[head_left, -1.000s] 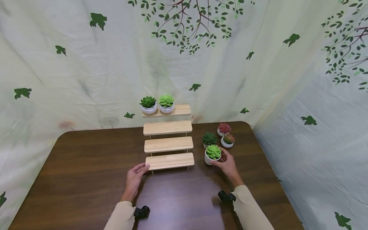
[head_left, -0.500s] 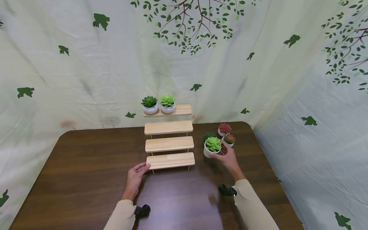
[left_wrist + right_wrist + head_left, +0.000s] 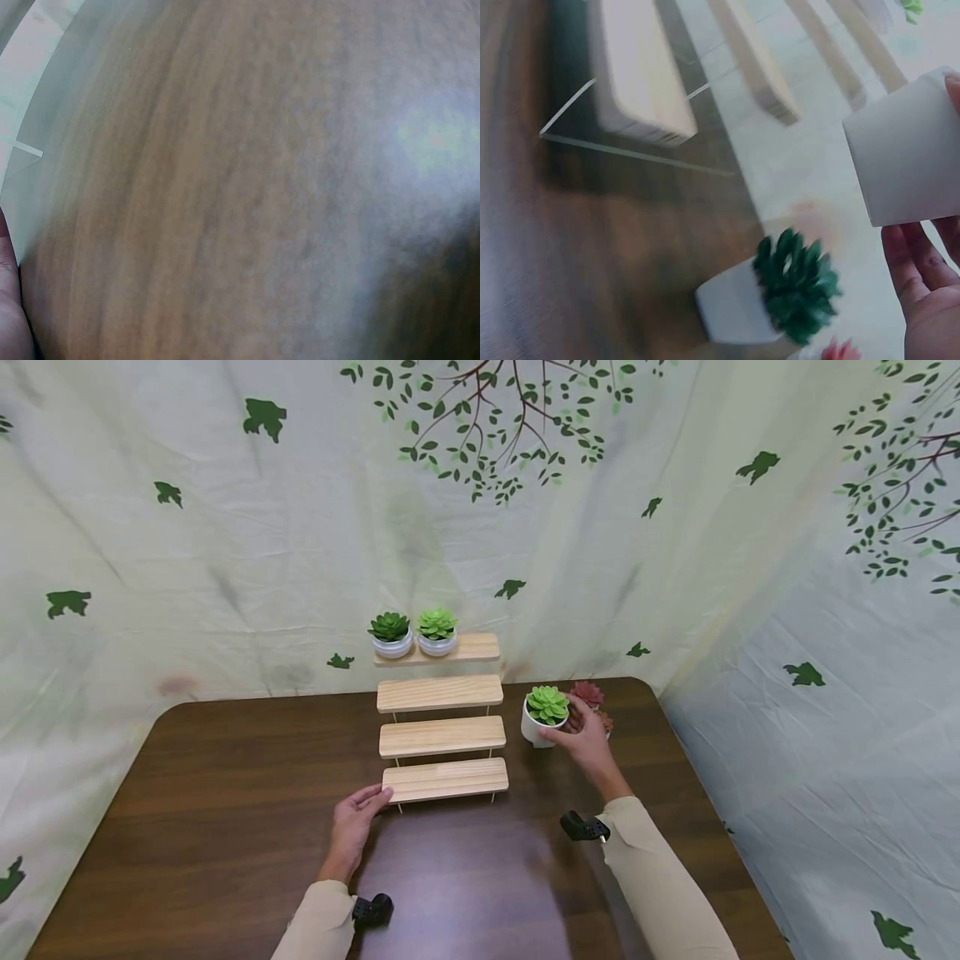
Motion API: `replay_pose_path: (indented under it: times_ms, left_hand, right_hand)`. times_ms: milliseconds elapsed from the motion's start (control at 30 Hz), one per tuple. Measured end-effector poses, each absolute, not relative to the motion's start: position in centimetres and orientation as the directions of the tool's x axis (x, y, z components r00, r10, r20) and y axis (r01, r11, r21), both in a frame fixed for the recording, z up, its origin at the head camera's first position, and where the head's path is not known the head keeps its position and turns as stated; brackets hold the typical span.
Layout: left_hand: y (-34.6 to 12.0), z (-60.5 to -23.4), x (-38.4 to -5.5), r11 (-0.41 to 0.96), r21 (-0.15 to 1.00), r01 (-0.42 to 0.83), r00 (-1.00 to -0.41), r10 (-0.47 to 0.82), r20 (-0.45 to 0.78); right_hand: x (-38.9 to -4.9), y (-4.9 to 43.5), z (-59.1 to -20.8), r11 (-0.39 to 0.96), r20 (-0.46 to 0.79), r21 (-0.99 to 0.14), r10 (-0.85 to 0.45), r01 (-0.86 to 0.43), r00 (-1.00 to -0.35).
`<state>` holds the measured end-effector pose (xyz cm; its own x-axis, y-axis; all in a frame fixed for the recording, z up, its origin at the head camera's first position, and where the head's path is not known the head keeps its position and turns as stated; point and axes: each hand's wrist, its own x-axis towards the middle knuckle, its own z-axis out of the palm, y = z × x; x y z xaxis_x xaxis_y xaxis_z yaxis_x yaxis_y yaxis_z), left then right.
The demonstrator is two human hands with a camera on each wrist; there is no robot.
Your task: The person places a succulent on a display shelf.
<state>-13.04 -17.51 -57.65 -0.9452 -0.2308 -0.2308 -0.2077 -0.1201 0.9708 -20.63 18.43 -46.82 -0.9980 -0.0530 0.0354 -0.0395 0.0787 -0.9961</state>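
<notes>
My right hand (image 3: 591, 745) grips a white pot with a bright green succulent (image 3: 547, 704), thumb on the near side and fingers round the far side. In the right wrist view the white pot (image 3: 906, 154) is raised off the table, and a dark green succulent (image 3: 799, 285) in a white pot stands below it. The held pot mostly hides that plant in the head view. My left hand (image 3: 351, 828) pinches the left end of the lowest board of a stepped wooden plant stand (image 3: 446, 779). Only a sliver of the left hand (image 3: 7, 300) shows in the left wrist view.
Two potted succulents, one dark green (image 3: 390, 628) and one light green (image 3: 437, 625), stand on the top board's left half. A red succulent (image 3: 588, 693) and a reddish-brown one (image 3: 606, 722) sit partly behind my right hand. Behind the brown table (image 3: 225, 793) hangs a leaf-print cloth (image 3: 285, 527).
My right hand has lifted the bright green succulent and carried it away from me and slightly left, over the dark green plant. My left hand stays at the stand's lowest board.
</notes>
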Motion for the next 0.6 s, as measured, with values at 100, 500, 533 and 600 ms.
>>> replay_pose_path:
  times_ms: [100,500,533,600]
  left_hand:
    - [-17.7,-57.7,-13.0,-0.113,0.970,-0.215,-0.943,-0.235,-0.236]
    - [-17.3,-57.4,-12.9,-0.103,0.967,-0.231,-0.938,-0.239,-0.250]
    - [-17.3,-57.8,-13.0,-0.100,0.970,-0.222,-0.939,-0.245,-0.240]
    - [-17.5,-57.7,-13.0,-0.092,0.971,-0.220,-0.940,-0.247,-0.236]
  right_hand:
    - [-21.5,17.7,-45.9,0.058,0.058,-0.996,-0.058,-0.061,-0.997]
    - [-25.2,15.4,-42.1,0.055,0.137,-0.988,-0.083,-0.141,-0.987]
    - [-25.5,15.2,-41.8,0.063,0.142,-0.987,-0.084,-0.148,-0.986]
    - [-26.1,14.6,-41.3,0.074,0.155,-0.984,-0.075,-0.160,-0.985]
